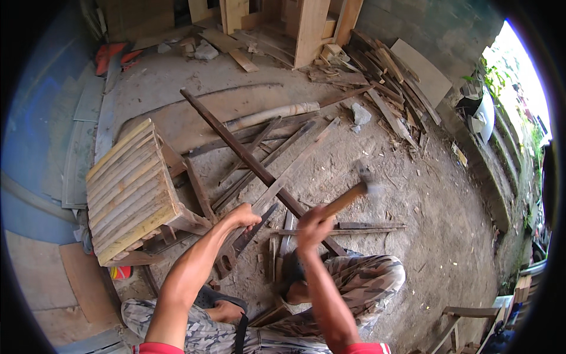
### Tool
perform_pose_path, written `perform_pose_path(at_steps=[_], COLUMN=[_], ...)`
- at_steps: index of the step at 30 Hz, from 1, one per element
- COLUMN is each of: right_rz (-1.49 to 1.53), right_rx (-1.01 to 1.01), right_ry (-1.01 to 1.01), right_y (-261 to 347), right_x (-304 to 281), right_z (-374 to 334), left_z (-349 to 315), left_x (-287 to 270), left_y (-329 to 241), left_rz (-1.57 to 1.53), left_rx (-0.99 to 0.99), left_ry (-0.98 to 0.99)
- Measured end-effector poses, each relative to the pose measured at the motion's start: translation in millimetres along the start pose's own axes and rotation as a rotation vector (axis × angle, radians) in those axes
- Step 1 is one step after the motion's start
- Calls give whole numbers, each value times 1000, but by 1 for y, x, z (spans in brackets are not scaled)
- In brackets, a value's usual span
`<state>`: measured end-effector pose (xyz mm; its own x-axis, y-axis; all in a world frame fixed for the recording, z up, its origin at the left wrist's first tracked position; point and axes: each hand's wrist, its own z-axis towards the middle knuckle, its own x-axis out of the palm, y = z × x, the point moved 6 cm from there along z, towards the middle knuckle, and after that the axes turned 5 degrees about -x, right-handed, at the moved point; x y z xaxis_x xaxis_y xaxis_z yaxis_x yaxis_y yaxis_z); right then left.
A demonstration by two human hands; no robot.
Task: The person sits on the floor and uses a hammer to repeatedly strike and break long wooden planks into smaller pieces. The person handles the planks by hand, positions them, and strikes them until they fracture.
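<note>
My right hand (314, 228) is wrapped round the wooden handle of a hammer (344, 202). The hammer is raised, and its metal head is smeared by motion. My left hand (243, 216) is closed at the near end of a thin, greyish wooden strip (303, 154). This strip crosses over a long dark wooden beam (236, 146), which runs diagonally across the ground between far left and near right. Just below my left hand lies a handsaw (254, 229) with a wooden handle. My left fingertips are partly hidden.
A slatted wooden stool (131, 192) lies tipped at the left. Several loose planks (259, 144) and a pale pole (277, 115) lie ahead. Scrap wood (392, 82) is heaped at the far right, near a stone (361, 114). A concrete ledge (480, 171) edges the right side.
</note>
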<state>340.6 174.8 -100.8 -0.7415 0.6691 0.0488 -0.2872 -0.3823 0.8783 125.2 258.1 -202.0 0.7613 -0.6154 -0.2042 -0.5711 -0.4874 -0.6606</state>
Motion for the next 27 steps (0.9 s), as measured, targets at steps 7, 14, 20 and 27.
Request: perform_pose_path(at_steps=[7, 14, 20, 27], right_rz=[-469, 367, -151, -197], right_rx=[508, 248, 262, 642], right_ry=[343, -92, 115, -66], right_y=[-57, 119, -34, -78], right_x=[-1, -8, 4, -47], right_z=[-41, 116, -38, -13], left_z=[6, -4, 1, 18], left_x=[-3, -8, 5, 32], left_y=[29, 10, -21, -5], left_rz=[137, 128, 143, 84], left_rx=[-27, -69, -56, -38], left_ry=[-133, -126, -90, -107])
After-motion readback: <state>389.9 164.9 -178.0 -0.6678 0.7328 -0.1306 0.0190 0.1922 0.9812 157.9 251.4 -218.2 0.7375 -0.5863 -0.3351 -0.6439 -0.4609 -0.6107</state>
